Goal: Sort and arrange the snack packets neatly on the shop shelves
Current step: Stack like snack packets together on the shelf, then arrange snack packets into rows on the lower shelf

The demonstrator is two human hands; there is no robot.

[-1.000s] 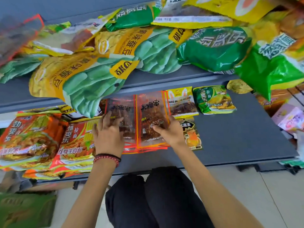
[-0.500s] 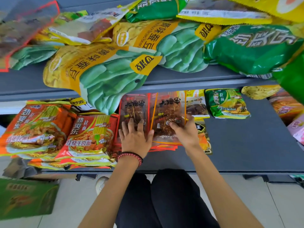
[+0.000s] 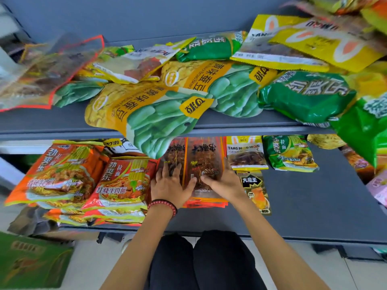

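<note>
Both hands lie on the lower shelf [image 3: 303, 206], on two clear packets of dark snack sticks set side by side. The left hand [image 3: 169, 185] is flat, fingers spread and straight, pressing on the left clear packet [image 3: 172, 156]; a bead bracelet [image 3: 163, 206] circles its wrist. The right hand [image 3: 225, 182] rests on the right clear packet [image 3: 206, 158] with its fingers pointing toward the left thumb and pressing down; neither hand grips anything. The two packets top a small stack [image 3: 206, 204] whose orange-red edges show just under the wrists.

Just left of the left hand are orange noodle packets [image 3: 123, 185], piled and overlapping. Just right of the right hand lies a black packet [image 3: 254, 189], and beyond it a yellow packet [image 3: 246, 153]; a green noodle packet [image 3: 290, 153] lies farther right. Above and beyond the hands, the upper shelf [image 3: 41, 122] holds a loose heap of large bags, and a broad bean bag [image 3: 146, 114] hangs over its front edge, covering the far ends of the clear packets.
</note>
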